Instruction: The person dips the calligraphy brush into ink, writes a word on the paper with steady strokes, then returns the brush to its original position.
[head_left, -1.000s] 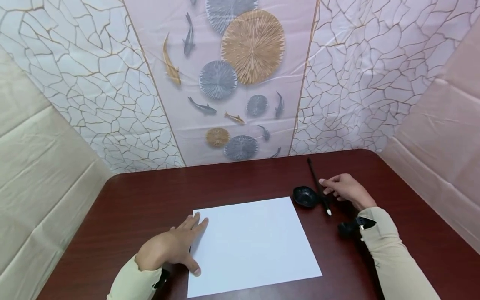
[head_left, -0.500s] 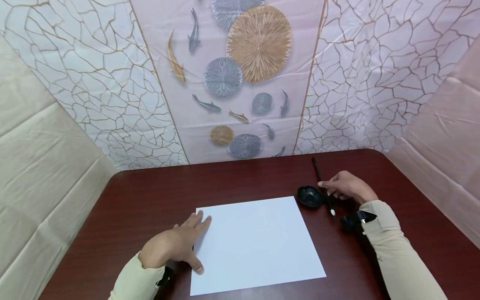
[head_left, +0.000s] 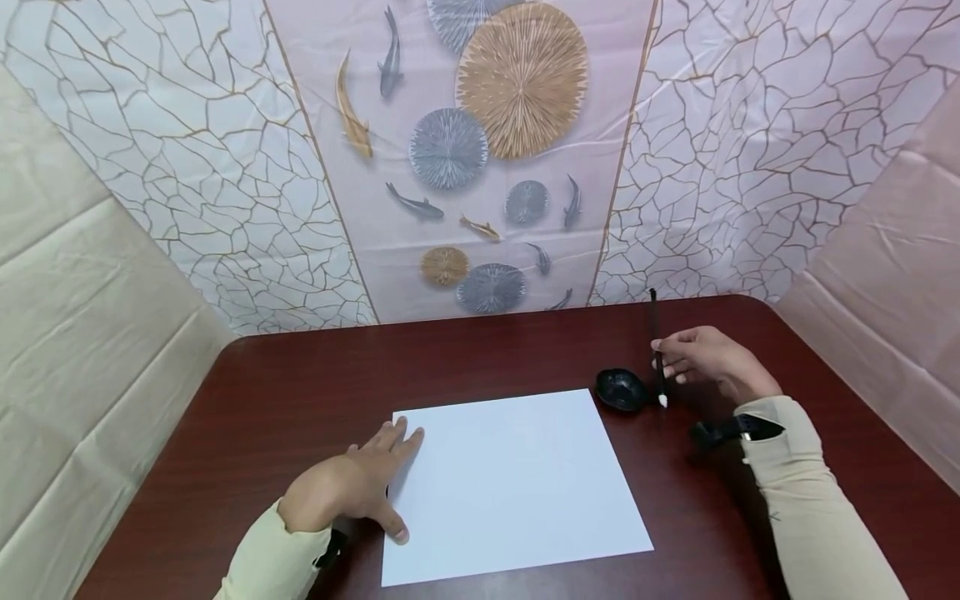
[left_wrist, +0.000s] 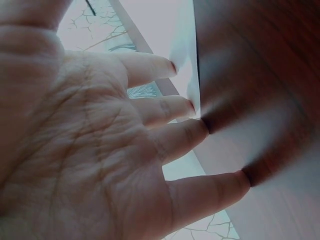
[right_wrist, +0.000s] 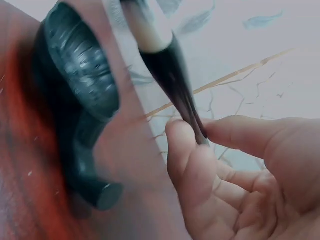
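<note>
A black-handled writing brush with a white tip is pinched between the thumb and fingers of my right hand. Its tip points down, just right of a small black dish. The right wrist view shows the brush raised off the table, and the dish has a curved stem handle. My left hand is spread on the left edge of a blank white sheet of paper. In the left wrist view its fingertips reach the paper's edge and the table.
A dark red-brown table lies under everything. Patterned cloth hangs behind its far edge, and plain cream cloth hangs at the sides. Dark bands circle both wrists.
The right hand has lifted the brush from its place by the dish, and moved slightly up and right with it. The left hand stays on the paper. The head view has shifted a little.
</note>
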